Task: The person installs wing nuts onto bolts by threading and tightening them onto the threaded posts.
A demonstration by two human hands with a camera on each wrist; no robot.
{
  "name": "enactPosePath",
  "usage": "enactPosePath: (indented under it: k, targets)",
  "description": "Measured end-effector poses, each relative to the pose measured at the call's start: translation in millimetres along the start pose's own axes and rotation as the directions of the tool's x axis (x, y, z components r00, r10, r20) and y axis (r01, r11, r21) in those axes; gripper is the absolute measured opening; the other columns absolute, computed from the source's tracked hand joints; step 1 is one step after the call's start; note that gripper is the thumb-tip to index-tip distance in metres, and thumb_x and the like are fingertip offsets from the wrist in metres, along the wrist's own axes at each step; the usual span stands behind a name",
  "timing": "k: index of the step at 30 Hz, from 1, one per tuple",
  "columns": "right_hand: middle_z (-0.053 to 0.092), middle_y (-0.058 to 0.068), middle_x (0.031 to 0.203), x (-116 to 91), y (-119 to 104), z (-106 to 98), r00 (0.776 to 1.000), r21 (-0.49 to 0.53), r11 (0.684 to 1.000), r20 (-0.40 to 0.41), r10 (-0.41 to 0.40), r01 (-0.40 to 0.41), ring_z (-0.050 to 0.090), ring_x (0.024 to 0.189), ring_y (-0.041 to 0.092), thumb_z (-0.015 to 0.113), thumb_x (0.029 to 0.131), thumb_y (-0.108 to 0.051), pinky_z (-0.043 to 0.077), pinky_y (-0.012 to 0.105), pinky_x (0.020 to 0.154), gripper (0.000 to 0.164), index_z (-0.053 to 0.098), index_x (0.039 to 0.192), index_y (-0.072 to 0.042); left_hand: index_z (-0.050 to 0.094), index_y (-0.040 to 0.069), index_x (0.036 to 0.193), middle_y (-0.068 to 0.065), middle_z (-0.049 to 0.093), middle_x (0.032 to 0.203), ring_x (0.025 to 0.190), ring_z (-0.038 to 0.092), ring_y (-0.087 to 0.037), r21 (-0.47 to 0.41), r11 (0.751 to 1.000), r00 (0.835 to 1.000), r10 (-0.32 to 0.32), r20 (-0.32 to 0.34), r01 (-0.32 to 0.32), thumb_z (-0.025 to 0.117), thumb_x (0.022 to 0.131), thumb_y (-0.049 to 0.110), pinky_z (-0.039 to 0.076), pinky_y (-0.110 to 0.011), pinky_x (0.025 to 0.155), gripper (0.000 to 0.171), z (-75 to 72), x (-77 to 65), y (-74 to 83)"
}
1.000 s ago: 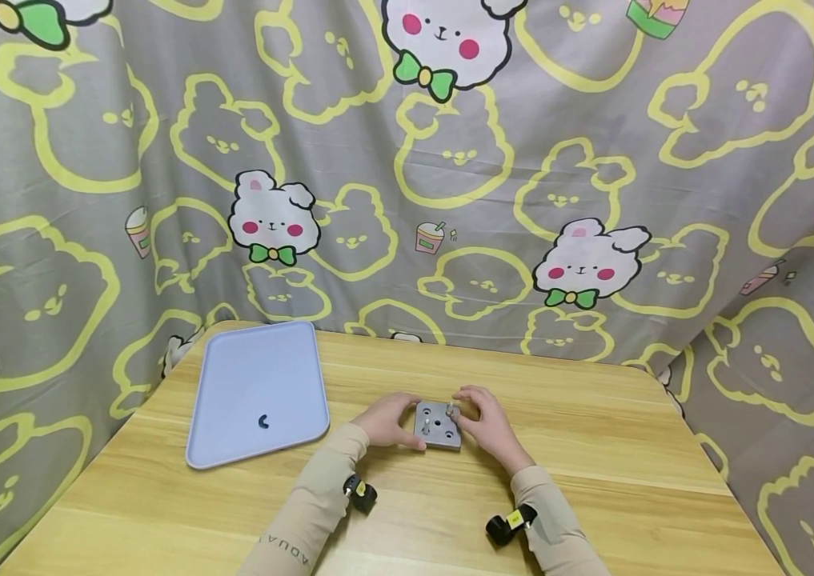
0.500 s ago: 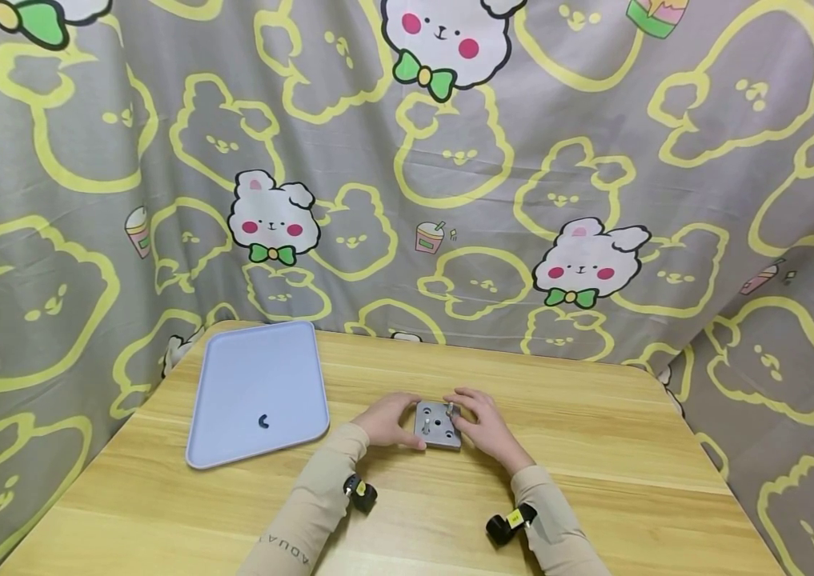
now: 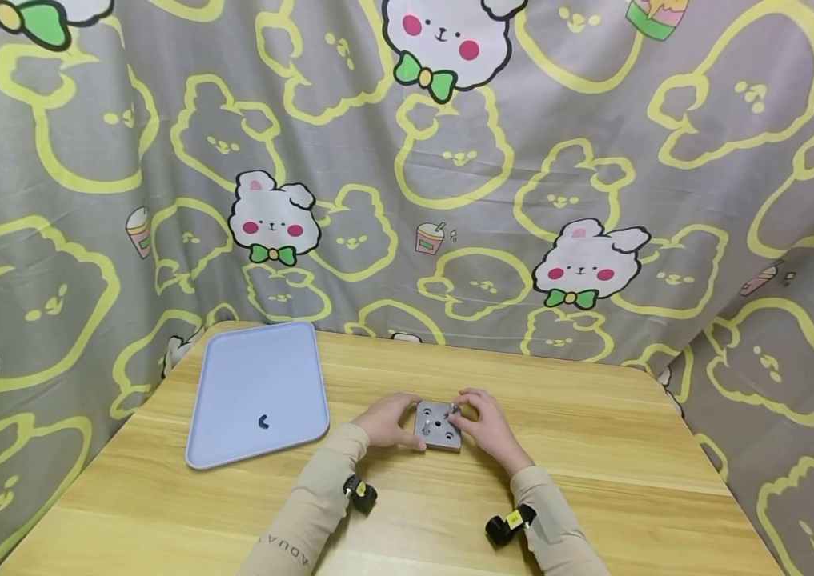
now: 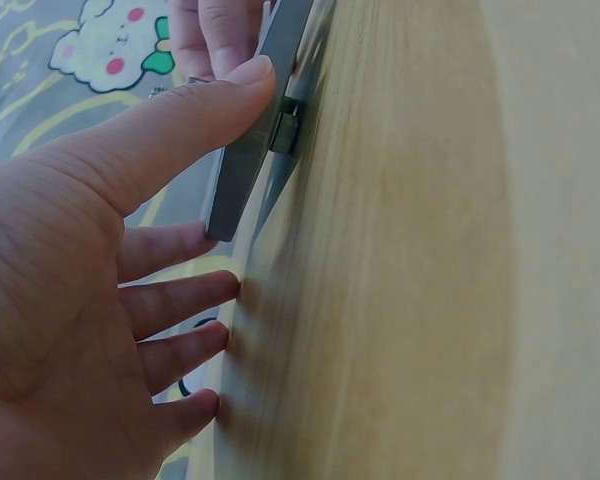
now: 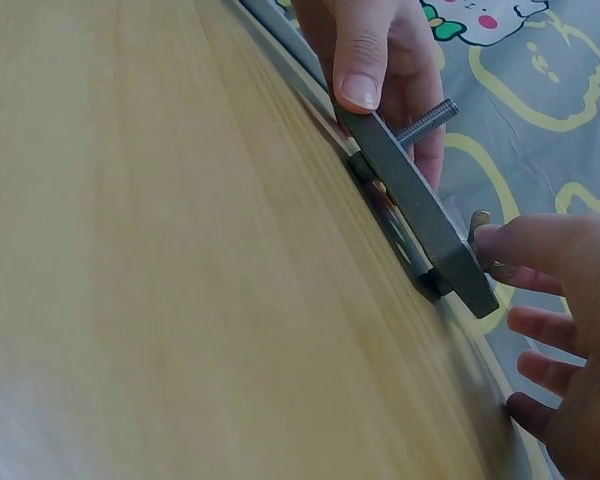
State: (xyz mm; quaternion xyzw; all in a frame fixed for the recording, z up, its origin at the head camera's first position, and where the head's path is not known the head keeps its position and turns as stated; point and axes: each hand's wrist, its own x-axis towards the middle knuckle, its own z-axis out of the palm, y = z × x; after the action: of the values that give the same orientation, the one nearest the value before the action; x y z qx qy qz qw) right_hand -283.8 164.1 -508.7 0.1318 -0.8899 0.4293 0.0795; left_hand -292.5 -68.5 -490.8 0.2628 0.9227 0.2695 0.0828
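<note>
A square grey metal plate [image 3: 439, 437] with several holes lies on the table in the head view. My left hand [image 3: 383, 420] grips its left side, thumb on the near corner and fingers along the far edge. One threaded bolt [image 5: 428, 122] stands up bare from the plate. Dark bolt heads [image 5: 437, 284] show underneath, between plate and tabletop. At the far right corner, my right hand [image 3: 487, 424] pinches a small metal wing nut [image 5: 480, 220] between thumb and forefinger. Those fingers partly hide it, and its other fingers are spread beside the plate.
A pale blue tray [image 3: 255, 360] stands on the left of the wooden table [image 3: 594, 448], holding a small black curved piece [image 3: 263, 422]. Behind the table hangs a patterned grey curtain [image 3: 479, 184]. Both forearms wear black wrist cameras [image 3: 361, 493].
My right fingers have swung left and back right around the far corner of the plate, and the wing nut is turned differently. My left hand and the plate have stayed put.
</note>
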Motion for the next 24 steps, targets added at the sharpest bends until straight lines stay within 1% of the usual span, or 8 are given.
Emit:
enactPosePath:
  k: [8,12,16,22,24]
  targets:
    - [0.059,0.015,0.130,1.0,-3.3,2.5,0.999,0.002,0.999,-0.022,0.046,-0.046,0.050,0.126,0.036,0.078,0.082,-0.018,0.036,0.056,0.112,0.016,0.067,0.091,-0.012,0.045,0.006,0.143,-0.014,0.051,0.145,0.135,0.047,-0.031,0.001,1.000,1.000,-0.002,-0.004,0.002,0.082,0.071,0.046,0.036,-0.046,0.116,0.091,1.0,0.7,-0.4]
    - [0.059,0.017,0.129,0.6,-6.7,3.7,0.998,-0.017,0.999,-0.032,0.049,-0.049,0.051,0.125,0.037,0.078,0.081,-0.020,0.037,0.056,0.111,0.018,0.065,0.088,-0.011,0.046,0.005,0.142,-0.014,0.052,0.143,0.133,0.049,-0.030,0.005,1.000,1.000,0.002,-0.004,-0.002,0.082,0.070,0.047,0.037,-0.046,0.115,0.091,1.8,0.9,-0.5]
    - [0.059,0.019,0.127,0.5,-9.1,4.6,0.998,-0.028,0.998,-0.042,0.050,-0.051,0.052,0.123,0.038,0.078,0.081,-0.020,0.039,0.056,0.109,0.019,0.065,0.088,-0.009,0.046,0.005,0.141,-0.015,0.052,0.143,0.133,0.049,-0.031,0.002,1.000,1.000,0.001,-0.005,-0.001,0.083,0.070,0.047,0.037,-0.047,0.114,0.090,2.0,1.3,-0.4]
    - [0.059,0.018,0.126,1.1,-10.1,5.9,0.997,-0.048,0.997,-0.039,0.061,-0.063,0.051,0.123,0.036,0.078,0.082,-0.021,0.039,0.055,0.109,0.020,0.064,0.090,-0.009,0.045,0.006,0.142,-0.014,0.052,0.144,0.134,0.048,-0.030,-0.009,1.000,1.000,-0.012,-0.002,0.012,0.083,0.070,0.047,0.037,-0.046,0.115,0.091,2.9,2.0,-2.2]
    - [0.060,0.017,0.125,1.1,-10.2,6.1,0.998,-0.052,0.997,-0.039,0.058,-0.060,0.052,0.122,0.036,0.078,0.082,-0.021,0.039,0.055,0.108,0.019,0.064,0.089,-0.010,0.046,0.006,0.142,-0.014,0.052,0.143,0.133,0.049,-0.030,-0.001,1.000,1.000,-0.006,-0.006,0.006,0.083,0.070,0.047,0.037,-0.046,0.114,0.091,3.1,2.1,-2.2]
